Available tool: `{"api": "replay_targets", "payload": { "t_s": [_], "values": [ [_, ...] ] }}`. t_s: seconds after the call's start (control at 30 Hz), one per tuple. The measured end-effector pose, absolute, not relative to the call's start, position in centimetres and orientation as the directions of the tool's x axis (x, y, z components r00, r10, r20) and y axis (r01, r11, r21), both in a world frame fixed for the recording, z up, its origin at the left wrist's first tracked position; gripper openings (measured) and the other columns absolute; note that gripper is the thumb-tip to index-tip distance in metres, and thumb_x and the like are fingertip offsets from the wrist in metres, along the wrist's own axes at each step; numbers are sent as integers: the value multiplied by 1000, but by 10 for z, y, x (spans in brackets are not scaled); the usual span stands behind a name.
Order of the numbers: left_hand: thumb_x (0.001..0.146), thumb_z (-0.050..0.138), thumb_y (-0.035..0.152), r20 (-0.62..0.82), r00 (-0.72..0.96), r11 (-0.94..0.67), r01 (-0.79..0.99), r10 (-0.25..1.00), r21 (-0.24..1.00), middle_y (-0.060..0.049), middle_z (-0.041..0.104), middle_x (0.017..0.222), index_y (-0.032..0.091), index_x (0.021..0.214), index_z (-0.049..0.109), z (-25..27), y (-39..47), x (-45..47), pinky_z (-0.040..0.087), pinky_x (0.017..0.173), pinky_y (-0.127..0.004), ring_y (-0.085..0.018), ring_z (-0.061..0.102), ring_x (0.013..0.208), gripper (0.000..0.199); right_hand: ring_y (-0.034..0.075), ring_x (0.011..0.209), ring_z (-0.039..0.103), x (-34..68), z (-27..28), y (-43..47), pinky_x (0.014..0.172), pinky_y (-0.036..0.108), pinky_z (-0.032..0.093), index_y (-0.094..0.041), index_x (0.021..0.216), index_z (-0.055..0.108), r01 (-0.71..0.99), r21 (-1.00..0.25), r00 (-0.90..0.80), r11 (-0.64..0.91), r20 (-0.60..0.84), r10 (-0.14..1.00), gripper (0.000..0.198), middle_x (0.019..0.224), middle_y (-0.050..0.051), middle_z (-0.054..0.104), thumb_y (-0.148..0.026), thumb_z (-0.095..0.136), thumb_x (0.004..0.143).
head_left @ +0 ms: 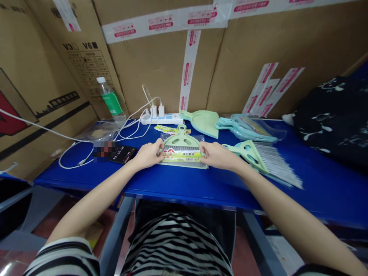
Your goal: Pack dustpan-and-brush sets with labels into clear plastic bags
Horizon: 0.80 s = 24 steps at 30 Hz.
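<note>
A small green hand broom and dustpan set [181, 147] lies in front of me, with a clear plastic bag around it and a yellow-and-white printed label [182, 155] across its bristles. My left hand [151, 154] pinches the left edge of this set, fingers closed. On the opposite edge, my right hand [215, 155] grips it with thumb and fingers. Just beyond my right hand, a loose green hand broom [251, 157] with pale bristles rests on the blue table [161, 184]. Behind the set is another printed label [169, 129].
A green dustpan [204, 120], bagged blue dustpans [247, 128] and a power strip [163, 119] line the back. To the left are a phone [123, 153], white cables [69, 153] and a bottle [110, 97]. A dark patterned cloth item [333, 119] sits right, before cardboard walls [155, 57].
</note>
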<state>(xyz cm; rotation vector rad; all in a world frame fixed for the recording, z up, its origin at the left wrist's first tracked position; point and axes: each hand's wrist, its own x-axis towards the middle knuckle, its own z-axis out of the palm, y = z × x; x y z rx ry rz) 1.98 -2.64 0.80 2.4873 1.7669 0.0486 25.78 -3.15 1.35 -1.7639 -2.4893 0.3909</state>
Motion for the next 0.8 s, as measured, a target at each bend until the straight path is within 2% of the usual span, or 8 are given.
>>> {"api": "replay_targets", "payload": {
  "t_s": [0.17, 0.43, 0.7, 0.8],
  "values": [
    [77, 50, 14, -12, 353, -348, 927, 936, 142, 9, 48, 55, 24, 95, 44, 7, -25, 18, 33, 58, -25, -18, 60, 62, 21, 16, 58, 49, 257, 11, -29, 54, 25, 27, -24, 72, 35, 916, -270, -332, 296, -98, 938, 21, 56, -4, 47, -12, 52, 68],
    [76, 48, 13, 2, 397, -394, 908, 918, 145, 10, 48, 53, 24, 96, 44, 7, -23, 16, 33, 58, -25, -17, 60, 58, 22, 13, 55, 46, 258, 12, -24, 55, 24, 28, -25, 66, 29, 898, -349, -325, 268, -116, 939, 29, 55, -7, 45, -9, 53, 64],
    [77, 49, 15, 13, 395, -395, 916, 918, 63, 7, 52, 55, 22, 98, 45, 5, -25, 18, 37, 60, -27, -20, 61, 61, 22, 14, 56, 44, 259, 11, -28, 54, 24, 28, -25, 71, 30, 911, -291, -335, 293, -106, 936, 25, 58, -5, 43, -9, 50, 68],
    [77, 48, 14, 10, 403, -403, 912, 915, 74, 7, 52, 55, 22, 98, 45, 6, -26, 18, 36, 60, -26, -19, 61, 60, 23, 15, 56, 45, 258, 9, -28, 54, 24, 28, -25, 73, 33, 913, -288, -331, 288, -113, 937, 24, 58, -5, 44, -9, 49, 68]
  ]
}}
